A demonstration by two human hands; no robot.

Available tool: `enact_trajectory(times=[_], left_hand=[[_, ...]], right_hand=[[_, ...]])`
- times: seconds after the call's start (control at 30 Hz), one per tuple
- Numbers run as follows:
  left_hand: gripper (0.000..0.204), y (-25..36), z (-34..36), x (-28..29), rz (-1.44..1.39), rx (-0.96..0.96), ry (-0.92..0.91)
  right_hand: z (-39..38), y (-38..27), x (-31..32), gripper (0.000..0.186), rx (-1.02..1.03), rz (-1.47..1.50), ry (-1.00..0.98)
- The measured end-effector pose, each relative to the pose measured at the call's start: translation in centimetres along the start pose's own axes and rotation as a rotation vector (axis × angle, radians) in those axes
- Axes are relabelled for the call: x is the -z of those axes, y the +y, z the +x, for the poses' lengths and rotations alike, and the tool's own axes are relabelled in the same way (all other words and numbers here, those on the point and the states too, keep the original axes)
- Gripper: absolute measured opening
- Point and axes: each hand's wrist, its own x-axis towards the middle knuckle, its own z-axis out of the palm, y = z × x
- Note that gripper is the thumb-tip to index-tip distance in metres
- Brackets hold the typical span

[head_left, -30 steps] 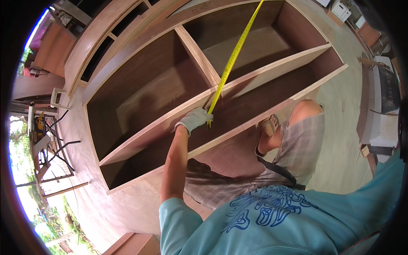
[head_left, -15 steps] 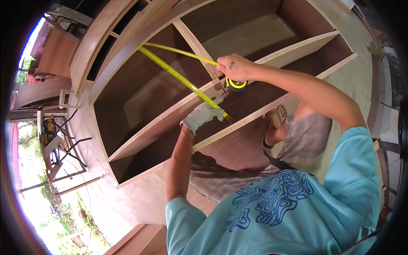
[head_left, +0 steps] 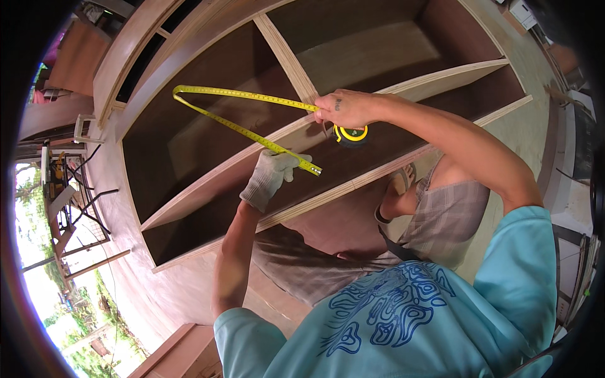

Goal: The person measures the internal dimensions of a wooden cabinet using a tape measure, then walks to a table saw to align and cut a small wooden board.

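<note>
My left hand, in a pale work glove, pinches the yellow blade of a tape measure close to its end hook. From there the blade runs up to the left, folds back sharply in a bend, and returns to my bare right hand. That hand is closed on the blade, with the round black-and-yellow case just under its fingers. Both hands are above an unfinished wooden cabinet frame, near its long middle board. The frame lies with its open compartments facing up.
Another wooden panel piece stands beyond the cabinet at upper left. A folding metal stand is at far left, on a concrete floor. A wooden box sits at lower left, and white items line the right side.
My left hand has moved left and slightly up with the tape end. The blade's bend has shifted left and lower and become rounder. My right hand has moved only slightly.
</note>
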Motion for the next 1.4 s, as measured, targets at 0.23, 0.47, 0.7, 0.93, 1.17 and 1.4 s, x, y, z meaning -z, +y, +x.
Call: enact_trajectory(times=[0.23, 0.47, 0.7, 0.93, 1.17, 1.4], left_hand=[[0.026, 2.0, -3.9, -2.2, -0.094, 0.034, 0.519], [0.023, -1.2, -5.9, -1.0, -0.535, -0.207, 0.846], [0.018, -1.9, -6.8, 1.7, -1.152, -0.320, 0.679], [0.021, 0.8, -4.9, -1.5, -0.609, -0.184, 0.591], [0.013, 1.1, -2.0, -4.7, -0.211, -0.034, 0.466], [0.021, 0.2, -1.0, -4.8, -0.626, -0.147, 0.519]], right_hand=[[0.2, -0.2, -0.4, 0.033, 0.021, -0.152, -0.012], [0.4, -0.2, 0.0, 0.034, -0.045, -0.095, -0.044], [-0.4, -1.8, 0.5, 0.036, -0.038, -0.130, -0.083], [0.1, -0.5, 0.5, 0.034, -0.174, 0.028, -0.086], [-0.1, 0.5, -0.9, 0.033, -0.096, 0.203, 0.034], [0.0, 0.5, -1.7, 0.032, -0.053, 0.166, 0.045]])
